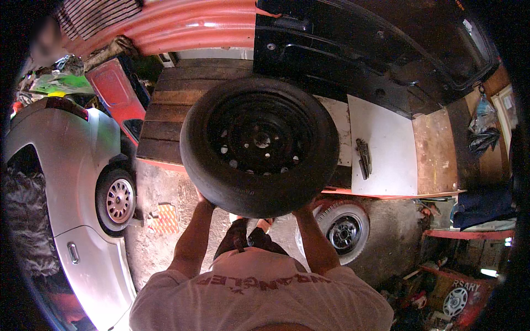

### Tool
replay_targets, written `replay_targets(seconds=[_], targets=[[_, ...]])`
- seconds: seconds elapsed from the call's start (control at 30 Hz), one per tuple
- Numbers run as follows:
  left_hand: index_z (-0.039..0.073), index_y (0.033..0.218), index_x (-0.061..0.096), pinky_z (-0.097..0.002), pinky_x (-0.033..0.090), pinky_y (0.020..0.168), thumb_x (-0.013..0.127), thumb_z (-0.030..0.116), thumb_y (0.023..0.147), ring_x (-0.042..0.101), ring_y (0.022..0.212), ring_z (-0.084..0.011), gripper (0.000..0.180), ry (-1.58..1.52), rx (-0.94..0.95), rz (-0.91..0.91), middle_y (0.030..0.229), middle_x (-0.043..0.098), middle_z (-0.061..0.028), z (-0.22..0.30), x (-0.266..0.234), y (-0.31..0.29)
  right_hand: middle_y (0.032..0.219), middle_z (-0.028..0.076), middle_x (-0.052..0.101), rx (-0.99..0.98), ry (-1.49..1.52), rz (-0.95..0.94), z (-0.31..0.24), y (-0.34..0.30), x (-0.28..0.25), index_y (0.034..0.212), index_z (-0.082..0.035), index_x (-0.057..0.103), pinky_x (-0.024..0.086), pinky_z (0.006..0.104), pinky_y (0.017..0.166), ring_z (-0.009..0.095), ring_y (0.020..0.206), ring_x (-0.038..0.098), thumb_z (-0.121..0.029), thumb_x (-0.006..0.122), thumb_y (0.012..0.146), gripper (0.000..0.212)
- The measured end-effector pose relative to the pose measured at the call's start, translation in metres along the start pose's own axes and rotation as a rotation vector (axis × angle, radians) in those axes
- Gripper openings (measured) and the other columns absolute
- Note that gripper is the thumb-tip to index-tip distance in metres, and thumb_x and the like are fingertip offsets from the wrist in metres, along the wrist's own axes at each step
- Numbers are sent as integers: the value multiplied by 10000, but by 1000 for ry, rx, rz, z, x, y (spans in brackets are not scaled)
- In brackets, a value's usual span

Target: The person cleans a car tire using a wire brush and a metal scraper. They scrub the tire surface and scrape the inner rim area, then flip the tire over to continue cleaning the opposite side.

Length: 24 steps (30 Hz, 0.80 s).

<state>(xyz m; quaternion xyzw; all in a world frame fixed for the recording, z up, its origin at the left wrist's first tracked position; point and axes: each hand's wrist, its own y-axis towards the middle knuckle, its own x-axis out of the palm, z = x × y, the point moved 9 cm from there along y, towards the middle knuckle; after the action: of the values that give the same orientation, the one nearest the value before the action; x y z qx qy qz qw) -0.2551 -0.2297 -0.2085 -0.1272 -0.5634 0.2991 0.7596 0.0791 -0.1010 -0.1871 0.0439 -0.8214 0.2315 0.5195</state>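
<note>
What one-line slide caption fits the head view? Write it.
Both hands, left hand and right hand, hold a black tyre on its steel rim up at a wooden truck bed, beside a silver car.

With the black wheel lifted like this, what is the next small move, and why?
Probably ease the wheel forward and lower it onto the wooden truck bed. Both hands, left and right, grip its near lower edge, it is tilted above the bed, and the boards beneath it look bare.
</note>
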Motion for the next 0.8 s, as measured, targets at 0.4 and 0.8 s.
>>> replay_targets(seconds=[0.4,0.8], targets=[[133,1416,357,-552,339,1037,321,756,808,395,1264,-393,871,-41,16,14,1426,408,-130,-16,-15,14,1341,98,486,-21,-17,4,-3,4,-13,1347,-78,432,378,478,1024,326,1190,465,-497,423,927,593],[131,1408,367,-546,342,1037,324,747,813,399,1262,-390,858,16,7,49,1420,416,-129,8,-11,33,1348,96,480,5,-16,10,12,23,-16,1351,-70,424,387,471,1019,319,1191,468,-471,431,932,579]])
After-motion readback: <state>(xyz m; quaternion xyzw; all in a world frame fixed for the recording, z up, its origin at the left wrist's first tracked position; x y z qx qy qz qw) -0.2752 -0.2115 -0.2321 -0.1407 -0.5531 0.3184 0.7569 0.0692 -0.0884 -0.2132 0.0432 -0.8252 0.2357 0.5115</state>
